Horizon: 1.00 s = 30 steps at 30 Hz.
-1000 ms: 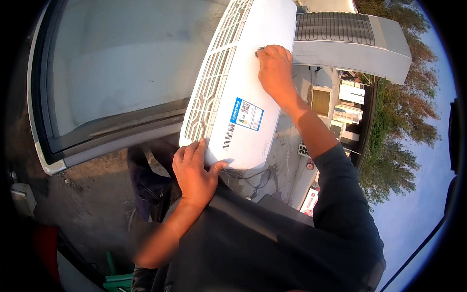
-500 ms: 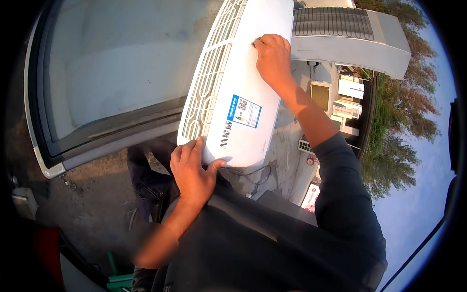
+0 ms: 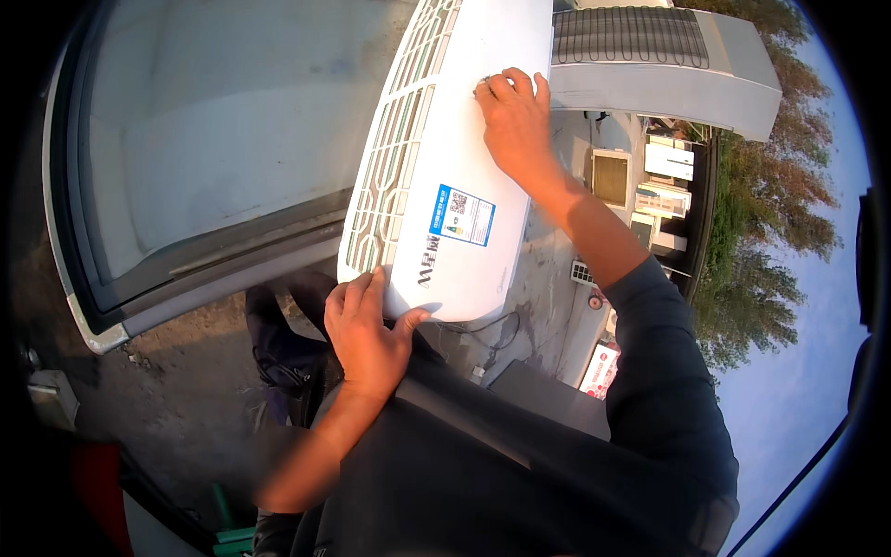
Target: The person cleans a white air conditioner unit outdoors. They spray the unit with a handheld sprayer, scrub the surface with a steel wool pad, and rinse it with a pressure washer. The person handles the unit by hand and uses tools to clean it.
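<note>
A long white indoor air conditioner unit (image 3: pixel 457 153) stretches away from me, slatted grille on its left side and a blue-and-white label on its smooth front. My left hand (image 3: pixel 368 320) grips the near end, fingers at the grille's edge and thumb spread across the corner. Farther up, my right hand (image 3: pixel 516 116) presses on the smooth white face, its fingers bent. A small dark bit shows at those fingertips; the rest is covered by the hand, so its kind is unclear.
On the left is a large pale panel with a dark frame (image 3: pixel 97 320). A white appliance with a dark coiled grid (image 3: pixel 631 39) stands beyond the unit. A cable (image 3: pixel 501 339) lies on the concrete. Several white units stand farther off, near trees (image 3: pixel 742 251).
My right hand has shifted slightly left on the unit's face, and its fingers are spread more. The left hand keeps its hold on the near end.
</note>
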Each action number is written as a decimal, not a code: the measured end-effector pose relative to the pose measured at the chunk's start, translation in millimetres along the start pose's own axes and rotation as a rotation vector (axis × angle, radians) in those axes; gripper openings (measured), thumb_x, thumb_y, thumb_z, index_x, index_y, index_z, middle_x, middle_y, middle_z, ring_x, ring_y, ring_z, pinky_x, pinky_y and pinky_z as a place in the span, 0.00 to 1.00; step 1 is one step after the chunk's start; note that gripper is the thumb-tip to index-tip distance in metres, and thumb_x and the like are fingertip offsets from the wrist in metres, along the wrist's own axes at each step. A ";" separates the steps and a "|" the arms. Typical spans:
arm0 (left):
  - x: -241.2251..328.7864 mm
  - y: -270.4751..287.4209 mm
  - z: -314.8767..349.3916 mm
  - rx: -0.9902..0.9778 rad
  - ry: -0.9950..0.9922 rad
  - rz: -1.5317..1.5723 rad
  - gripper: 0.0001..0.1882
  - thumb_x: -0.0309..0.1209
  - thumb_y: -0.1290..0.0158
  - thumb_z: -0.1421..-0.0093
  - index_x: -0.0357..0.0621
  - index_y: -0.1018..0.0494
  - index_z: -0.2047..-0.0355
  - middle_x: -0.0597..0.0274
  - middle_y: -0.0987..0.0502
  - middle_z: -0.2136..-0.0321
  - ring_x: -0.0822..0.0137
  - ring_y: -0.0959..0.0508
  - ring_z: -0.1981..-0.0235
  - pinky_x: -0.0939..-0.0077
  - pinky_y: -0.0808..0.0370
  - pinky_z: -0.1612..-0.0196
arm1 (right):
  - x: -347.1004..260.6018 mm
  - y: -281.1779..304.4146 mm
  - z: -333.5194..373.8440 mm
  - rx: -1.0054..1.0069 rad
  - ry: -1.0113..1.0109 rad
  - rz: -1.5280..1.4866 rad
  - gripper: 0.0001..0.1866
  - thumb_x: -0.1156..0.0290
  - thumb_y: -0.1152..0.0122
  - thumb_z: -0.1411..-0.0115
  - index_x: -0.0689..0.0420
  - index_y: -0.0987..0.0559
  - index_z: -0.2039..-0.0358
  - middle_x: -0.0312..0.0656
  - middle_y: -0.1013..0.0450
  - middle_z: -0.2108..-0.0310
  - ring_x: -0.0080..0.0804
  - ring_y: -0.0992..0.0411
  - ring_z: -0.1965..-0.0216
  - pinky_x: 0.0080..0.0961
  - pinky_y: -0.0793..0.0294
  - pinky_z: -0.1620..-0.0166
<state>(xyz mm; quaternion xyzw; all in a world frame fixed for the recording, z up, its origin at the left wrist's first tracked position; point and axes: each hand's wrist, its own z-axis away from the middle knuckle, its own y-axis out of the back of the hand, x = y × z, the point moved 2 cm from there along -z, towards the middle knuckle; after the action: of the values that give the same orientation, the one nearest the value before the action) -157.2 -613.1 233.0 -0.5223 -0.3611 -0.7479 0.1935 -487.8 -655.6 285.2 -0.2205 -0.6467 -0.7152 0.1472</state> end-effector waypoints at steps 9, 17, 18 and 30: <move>0.4 -0.3 -1.8 -0.018 -0.002 -0.002 0.43 0.44 0.27 0.56 0.30 0.26 0.44 0.51 0.22 0.50 0.46 0.29 0.49 0.56 0.31 0.44 | 4.2 -1.8 -5.8 0.000 0.021 -0.003 0.16 0.78 0.39 0.43 0.58 0.17 0.53 0.38 0.26 0.52 0.42 0.34 0.41 0.58 0.49 0.32; 1.7 -1.7 -1.8 -0.020 0.002 -0.023 0.43 0.45 0.26 0.57 0.31 0.25 0.44 0.50 0.23 0.50 0.45 0.30 0.48 0.54 0.31 0.43 | 8.8 -3.3 -2.1 0.071 0.052 -0.150 0.14 0.80 0.38 0.44 0.55 0.15 0.57 0.37 0.23 0.56 0.38 0.31 0.43 0.56 0.48 0.31; 1.9 -1.8 -2.2 -0.024 0.001 -0.022 0.43 0.45 0.26 0.58 0.31 0.25 0.44 0.50 0.23 0.50 0.45 0.30 0.47 0.54 0.31 0.43 | 11.6 -1.9 -15.7 0.069 0.070 -0.168 0.14 0.80 0.38 0.44 0.55 0.14 0.58 0.38 0.23 0.57 0.37 0.30 0.43 0.56 0.48 0.31; 5.1 -4.3 4.9 0.024 0.027 -0.026 0.43 0.44 0.27 0.57 0.32 0.25 0.44 0.52 0.23 0.49 0.45 0.30 0.47 0.54 0.32 0.42 | 26.3 -10.7 -66.4 0.084 0.249 -0.041 0.11 0.80 0.37 0.46 0.53 0.14 0.63 0.33 0.23 0.60 0.35 0.30 0.45 0.53 0.44 0.32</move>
<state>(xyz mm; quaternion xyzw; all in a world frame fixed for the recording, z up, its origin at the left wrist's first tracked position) -158.9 -606.1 237.2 -0.5050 -0.3741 -0.7530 0.1951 -524.0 -718.1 284.9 -0.1105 -0.6571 -0.7122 0.2208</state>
